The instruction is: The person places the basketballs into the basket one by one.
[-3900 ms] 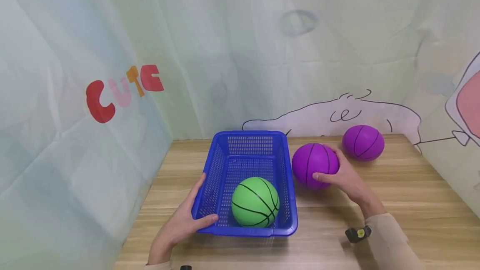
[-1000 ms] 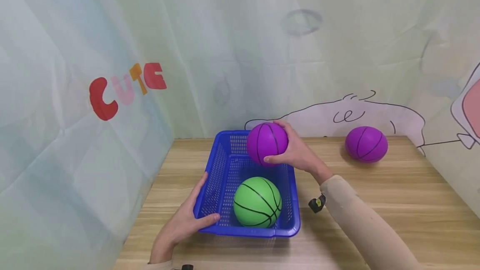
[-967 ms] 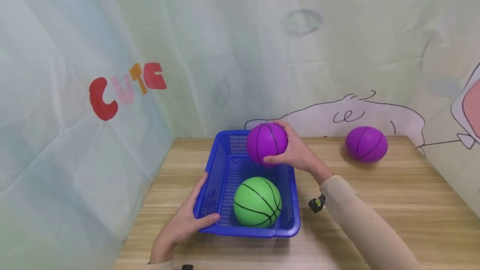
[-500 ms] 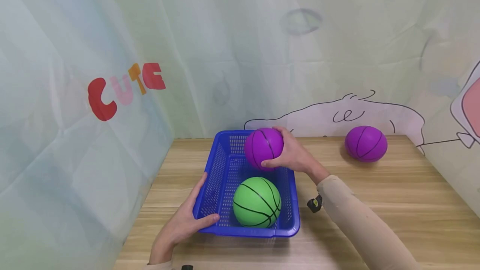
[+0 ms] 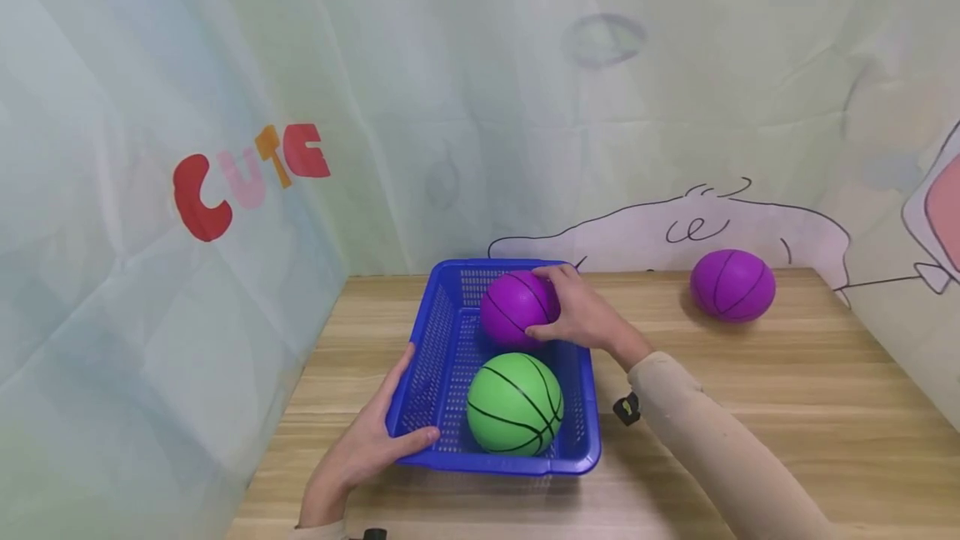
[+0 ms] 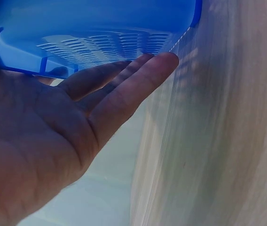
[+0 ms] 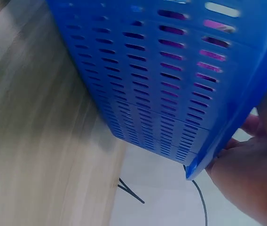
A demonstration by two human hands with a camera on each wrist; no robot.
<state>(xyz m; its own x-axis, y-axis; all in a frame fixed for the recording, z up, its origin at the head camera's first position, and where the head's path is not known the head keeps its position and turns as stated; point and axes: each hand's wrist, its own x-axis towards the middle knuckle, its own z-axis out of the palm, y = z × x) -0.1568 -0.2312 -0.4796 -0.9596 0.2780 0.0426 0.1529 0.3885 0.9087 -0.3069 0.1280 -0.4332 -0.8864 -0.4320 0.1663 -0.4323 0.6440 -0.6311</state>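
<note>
A blue plastic basket [image 5: 498, 462] with slotted walls stands on the table. My left hand [image 5: 363, 440] grips its near left corner, thumb over the rim and fingers along the outer wall. In the left wrist view, the fingers [image 6: 124, 94] of that hand reach along the slotted side. My right hand [image 5: 585, 315] reaches over the right rim and holds a purple ball [image 5: 513, 311] low in the back of the basket. A green ball [image 5: 513, 402] with black lines lies in front of it. From the right wrist, purple shows through the basket's slots, and the wall hides most of that ball.
Another purple ball [image 5: 732, 286], slightly flattened, lies at the back right of the wooden table [image 5: 787, 390]. Printed cloth hangs behind the table and along its left side, with red, pink and orange letters [image 5: 202, 198] on the left.
My right hand has lifted the purple ball from the table beside the basket, carried it left over the rim and lowered it inside behind the green ball. My left hand has kept its place.
</note>
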